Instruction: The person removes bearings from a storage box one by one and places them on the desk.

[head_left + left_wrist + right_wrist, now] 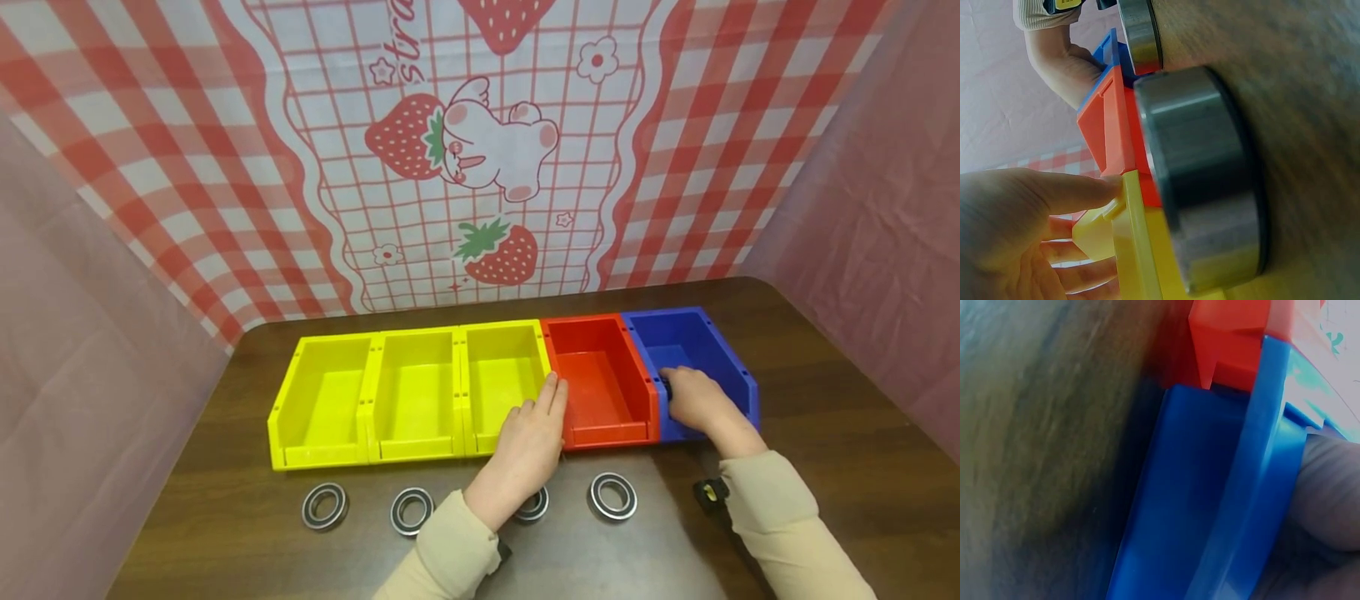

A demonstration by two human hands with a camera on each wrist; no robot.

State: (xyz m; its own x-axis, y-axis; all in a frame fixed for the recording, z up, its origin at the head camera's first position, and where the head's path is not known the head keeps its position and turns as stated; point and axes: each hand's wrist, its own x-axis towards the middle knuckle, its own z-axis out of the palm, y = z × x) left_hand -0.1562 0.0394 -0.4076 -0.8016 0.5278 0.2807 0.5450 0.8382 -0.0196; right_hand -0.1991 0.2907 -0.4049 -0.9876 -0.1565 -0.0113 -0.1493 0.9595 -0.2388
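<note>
My left hand [527, 433] rests on the bins where the right-hand yellow bin [504, 379] meets the red bin [596, 387]. Its fingers lie straight along the shared wall, and in the left wrist view the thumb [1082, 192] touches the front corner. Inside the front of the blue bin [678, 333], my right hand [701, 400] has curled fingers. A dark edge, seemingly of a bearing [666, 386], shows at the fingertips; the hand covers the rest. In the right wrist view the blue front wall [1210, 487] hides most of the fingers [1329, 494].
Two more yellow bins [330, 400] continue the row leftward. Several ring bearings lie before the bins: a left one [308, 507], a second [397, 514], one partly behind my left wrist [542, 507], and one before the red bin [595, 500]. A checked cloth [300, 167] hangs behind.
</note>
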